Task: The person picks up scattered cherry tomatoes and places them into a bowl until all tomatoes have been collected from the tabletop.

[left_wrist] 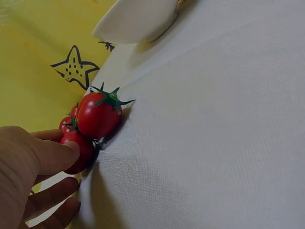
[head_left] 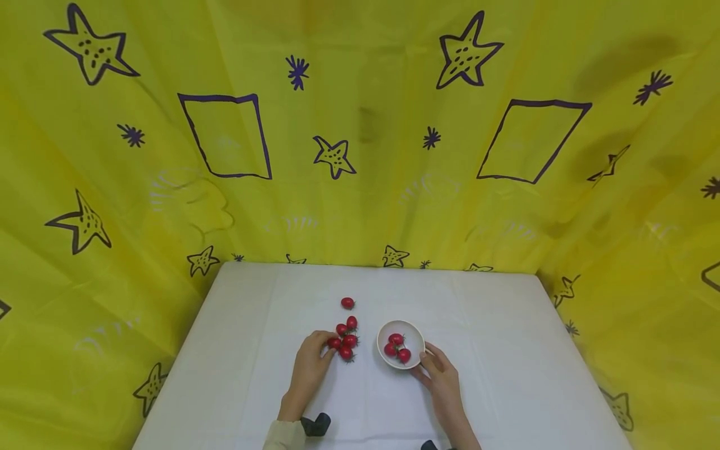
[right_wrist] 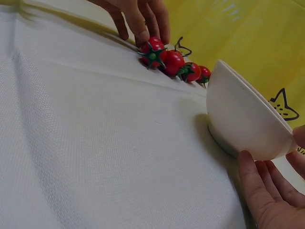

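Note:
My left hand (head_left: 309, 364) pinches a cherry tomato (left_wrist: 85, 151) between thumb and forefinger at the left side of a small cluster. The other cherry tomatoes (head_left: 350, 340) in the cluster lie against or close to it, red with green stalk ends. My right hand (head_left: 444, 380) grips the near right side of a white bowl (head_left: 400, 322), thumb at the rim and fingers along the outer wall, as the right wrist view shows. Three cherry tomatoes (head_left: 396, 339) lie inside the bowl, which stands right of the cluster.
One more cherry tomato (head_left: 347, 303) lies apart, beyond the cluster. A white cloth (head_left: 495, 337) covers the table. Yellow curtains (head_left: 371, 206) with drawn stars and frames hang around its back and sides.

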### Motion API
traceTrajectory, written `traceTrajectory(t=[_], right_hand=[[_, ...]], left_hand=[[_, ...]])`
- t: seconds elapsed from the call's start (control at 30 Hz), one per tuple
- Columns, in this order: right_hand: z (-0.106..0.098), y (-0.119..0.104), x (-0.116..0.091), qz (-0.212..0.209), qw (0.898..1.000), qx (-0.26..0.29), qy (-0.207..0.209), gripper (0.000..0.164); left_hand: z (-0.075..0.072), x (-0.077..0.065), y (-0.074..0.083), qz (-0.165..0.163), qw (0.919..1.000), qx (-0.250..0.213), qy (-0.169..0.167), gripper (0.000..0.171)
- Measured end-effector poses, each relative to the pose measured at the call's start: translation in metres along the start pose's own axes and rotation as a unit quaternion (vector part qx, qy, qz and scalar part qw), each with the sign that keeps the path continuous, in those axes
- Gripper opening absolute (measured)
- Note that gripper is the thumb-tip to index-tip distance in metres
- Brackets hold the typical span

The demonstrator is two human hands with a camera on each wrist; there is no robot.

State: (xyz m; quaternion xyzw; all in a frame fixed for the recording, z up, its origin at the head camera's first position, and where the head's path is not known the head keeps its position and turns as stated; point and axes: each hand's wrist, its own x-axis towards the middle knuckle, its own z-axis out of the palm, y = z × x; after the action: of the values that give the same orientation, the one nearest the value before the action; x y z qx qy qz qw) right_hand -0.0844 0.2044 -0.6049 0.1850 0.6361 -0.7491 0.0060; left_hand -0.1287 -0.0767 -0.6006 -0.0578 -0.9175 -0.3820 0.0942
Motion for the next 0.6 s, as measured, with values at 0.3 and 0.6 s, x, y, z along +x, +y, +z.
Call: traceTrajectory(t=[0.3, 0.6], right_hand=[[0.0, 0.001, 0.0, -0.004, 1.0, -0.003, 0.0, 0.052], [0.001, 0.003, 0.002, 0.003, 1.0, -0.015, 0.0, 0.051]], left_hand=[[0.004, 0.002, -0.009, 0.023, 0.9997, 0.01, 0.002, 0.028], [0.005, 0.002, -0.014, 0.018, 0.9998, 0.0, -0.004, 0.032]])
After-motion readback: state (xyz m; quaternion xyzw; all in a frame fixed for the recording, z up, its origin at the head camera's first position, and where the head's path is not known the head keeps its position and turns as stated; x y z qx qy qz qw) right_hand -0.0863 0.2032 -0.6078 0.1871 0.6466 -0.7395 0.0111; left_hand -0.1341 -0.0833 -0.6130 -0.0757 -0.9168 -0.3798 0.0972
